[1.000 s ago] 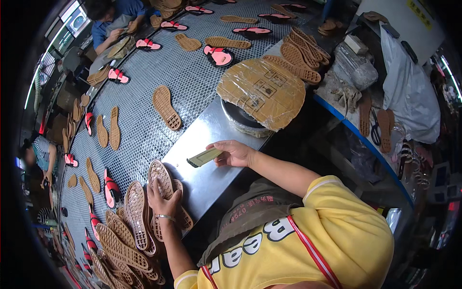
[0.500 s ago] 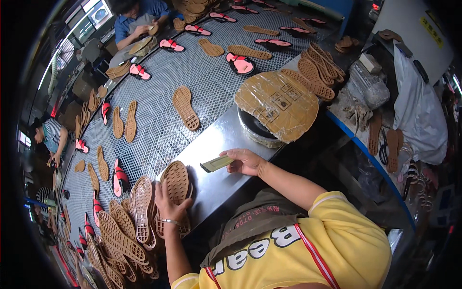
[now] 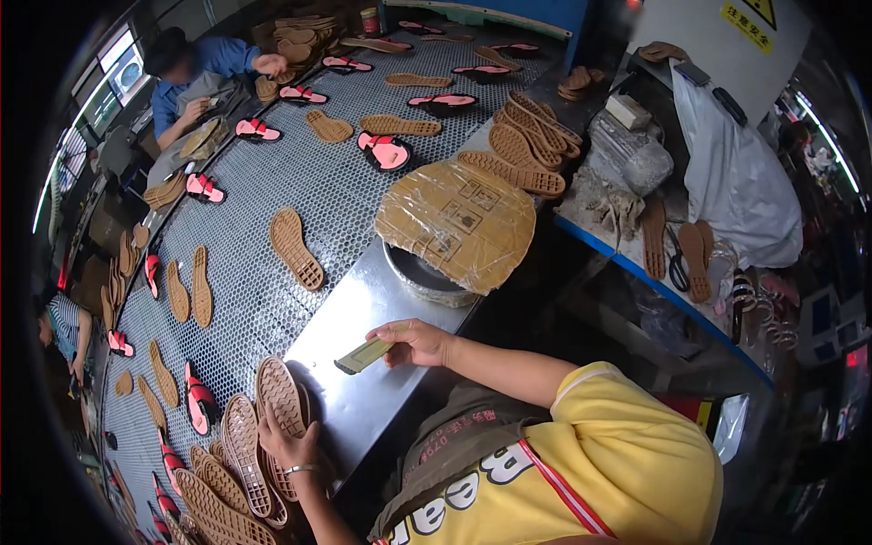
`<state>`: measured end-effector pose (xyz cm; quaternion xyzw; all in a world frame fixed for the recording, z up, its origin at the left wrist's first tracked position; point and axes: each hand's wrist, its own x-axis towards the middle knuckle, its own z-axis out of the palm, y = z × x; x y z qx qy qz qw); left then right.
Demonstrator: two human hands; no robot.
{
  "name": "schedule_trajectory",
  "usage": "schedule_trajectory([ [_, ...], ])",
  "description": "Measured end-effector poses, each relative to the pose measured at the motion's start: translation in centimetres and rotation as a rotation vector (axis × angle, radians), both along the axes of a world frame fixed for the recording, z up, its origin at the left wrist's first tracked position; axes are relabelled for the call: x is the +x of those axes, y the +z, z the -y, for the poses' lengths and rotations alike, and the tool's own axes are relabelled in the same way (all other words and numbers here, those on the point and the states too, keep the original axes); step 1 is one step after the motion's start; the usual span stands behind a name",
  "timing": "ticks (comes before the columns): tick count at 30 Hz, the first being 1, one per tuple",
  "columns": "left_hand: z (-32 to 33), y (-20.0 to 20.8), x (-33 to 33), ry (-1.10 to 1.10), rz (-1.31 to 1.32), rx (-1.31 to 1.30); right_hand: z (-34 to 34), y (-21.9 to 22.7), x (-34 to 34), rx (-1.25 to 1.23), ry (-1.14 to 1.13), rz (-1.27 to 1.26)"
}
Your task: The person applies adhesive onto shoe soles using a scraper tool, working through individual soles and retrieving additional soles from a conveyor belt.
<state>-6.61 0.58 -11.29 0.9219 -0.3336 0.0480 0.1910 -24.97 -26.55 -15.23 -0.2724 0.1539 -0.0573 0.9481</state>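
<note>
My right hand [image 3: 416,343] holds a flat, pale green brush [image 3: 365,354] with dark bristles above the steel edge of the table. My left hand [image 3: 291,450] reaches across the top of a brown shoe sole [image 3: 280,398], its fingers along one side and the thumb at the other. That sole leans with its grid-patterned face up. Beside it stands another ridged sole [image 3: 243,445], among several more at the lower left. A round pot [image 3: 420,277], partly covered by a piece of cardboard [image 3: 463,227] wrapped in clear film, sits beyond my right hand.
Loose soles [image 3: 295,250] and pink sandals with red straps [image 3: 385,151] lie spread over the mesh-patterned table [image 3: 241,313]. More soles [image 3: 527,141] are stacked behind the pot. A blue-edged side shelf [image 3: 672,300] stands at right. A co-worker [image 3: 195,82] sits across the table.
The whole view has shifted, so things appear farther left and mostly lower. The co-worker's one hand has stretched out toward a pile of soles. My hands keep the brush and the sole.
</note>
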Motion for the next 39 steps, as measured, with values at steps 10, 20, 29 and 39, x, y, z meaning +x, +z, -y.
schedule_trajectory([
  [10,2.0,4.2,-2.4,0.169,-0.563,-0.976,0.1,-0.3,0.2,0.024,0.006,0.008],
  [20,1.3,1.5,-2.4,0.189,-1.538,-1.41,0.1,5.2,-4.9,-0.132,-0.03,0.066],
  [29,3.4,0.6,-5.2,-0.078,-1.71,-1.256,2.9,8.9,-8.3,-0.721,-0.395,-0.076],
  [39,6.1,2.2,-8.1,-0.144,-2.011,-1.365,8.4,11.2,-7.2,-1.342,-0.506,-0.32],
])
